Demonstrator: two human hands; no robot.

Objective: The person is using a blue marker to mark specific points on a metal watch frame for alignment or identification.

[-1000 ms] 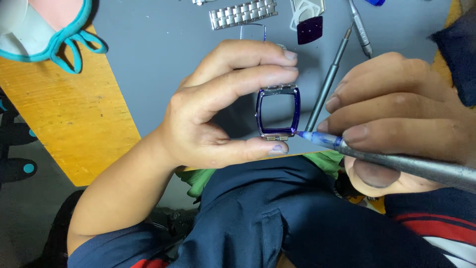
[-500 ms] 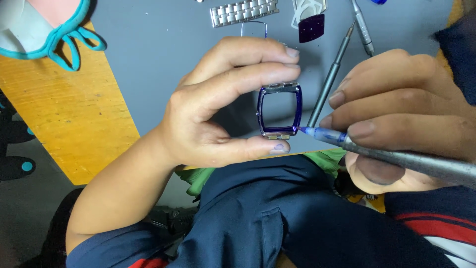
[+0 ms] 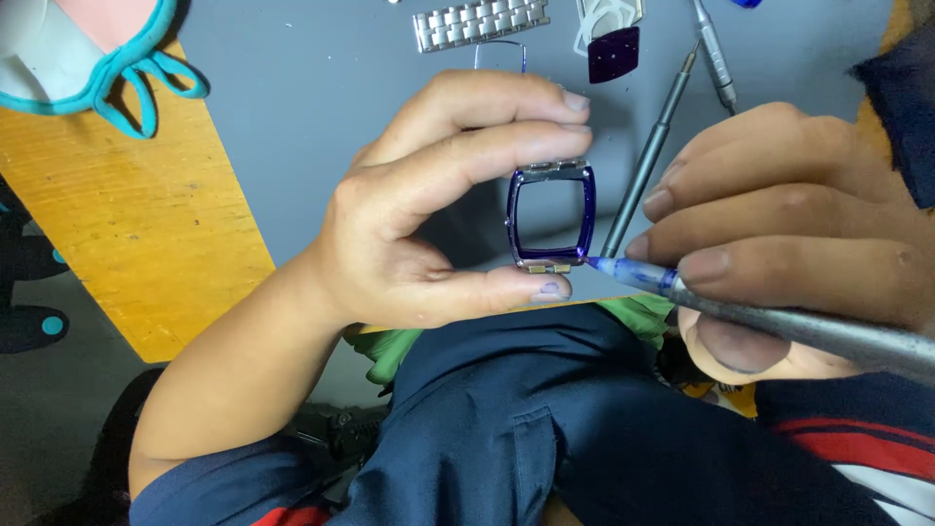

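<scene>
Surface: grey mat (image 3: 321, 107) over a yellow wooden bench (image 3: 127, 244), seen from above, with the person's dark blue clothing filling the lower part of the view.
Left hand: left hand (image 3: 429, 214) raised over the mat, forefinger and middle finger pressed together on the top edge of the watch case, thumb under its bottom edge, pinching it between them.
Case: blue rectangular watch case (image 3: 550, 216), hollow in the middle, held upright and clear of the mat, just beside the right hand's fingertips.
Right hand: right hand (image 3: 808, 244) with fingers curled close together around a grey tool, thumb beneath it.
Tool: pen-like tool (image 3: 779, 326) with a blue tip, the tip touching the case's lower right corner.
Mat, far edge: steel bracelet piece (image 3: 477, 21), dark purple crystal (image 3: 614, 54), a grey screwdriver (image 3: 648, 166) lying slantwise behind the case.
Top left: teal-edged object (image 3: 107, 68) on the bench.
</scene>
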